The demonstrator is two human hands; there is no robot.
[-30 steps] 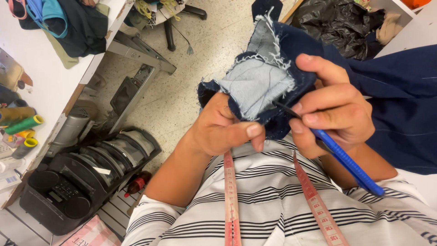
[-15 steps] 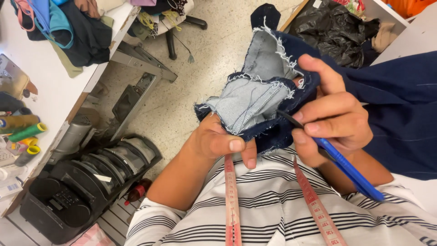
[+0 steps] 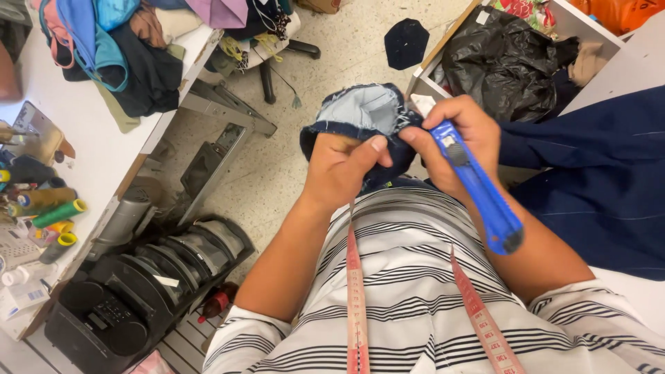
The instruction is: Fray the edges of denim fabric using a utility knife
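From the head camera I see first the containers. At the upper right stands a white open box (image 3: pixel 627 59), and inside it lies a crumpled black plastic bag (image 3: pixel 509 59), shiny and wrinkled. At the lower left, under the tabletop (image 3: pixel 104 156), sits a black machine (image 3: pixel 131 294) with rounded ribs.

My left hand (image 3: pixel 343 170) is closed around a folded piece of denim (image 3: pixel 360 118), held in front of my chest, above the floor. The denim is dark blue outside and pale blue inside, with frayed white threads on the edge. My right hand (image 3: pixel 460 142) grips a blue utility knife (image 3: pixel 474 187), long and smooth plastic, its tip touching the denim.

A pink measuring tape (image 3: pixel 357 305) hangs in two strips over my striped shirt. On the tabletop lie thread spools (image 3: pixel 59 211), green and yellow, and a soft pile of clothes (image 3: pixel 111 48).
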